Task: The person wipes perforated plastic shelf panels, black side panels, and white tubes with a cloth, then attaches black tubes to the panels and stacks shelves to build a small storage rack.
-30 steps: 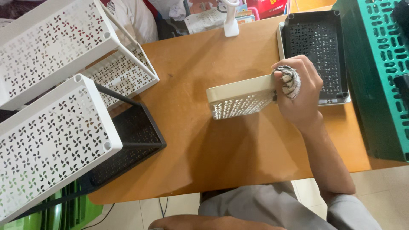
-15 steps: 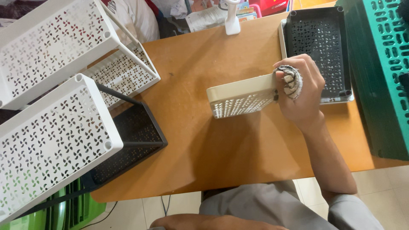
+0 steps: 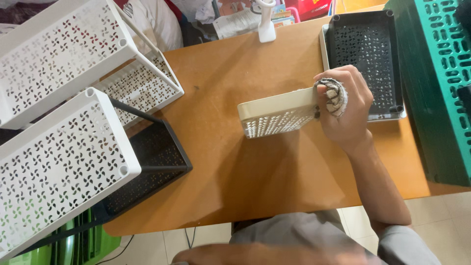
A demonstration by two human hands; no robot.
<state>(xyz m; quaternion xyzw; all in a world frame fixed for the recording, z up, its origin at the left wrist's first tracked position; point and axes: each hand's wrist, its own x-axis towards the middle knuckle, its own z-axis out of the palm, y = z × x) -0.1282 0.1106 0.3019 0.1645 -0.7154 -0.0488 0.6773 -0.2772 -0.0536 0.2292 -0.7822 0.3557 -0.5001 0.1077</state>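
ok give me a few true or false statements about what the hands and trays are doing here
1. The right hand holds a cream perforated tray by one end. True.
2. A small grey cloth is bunched in the same hand's fingers. True.
3. The cream tray lies flat inside the black tray. False: it is tilted over the wooden table, beside the black tray.
4. The left hand grips the white rack. False: nothing touches the rack; a blurred arm sits at the bottom edge.
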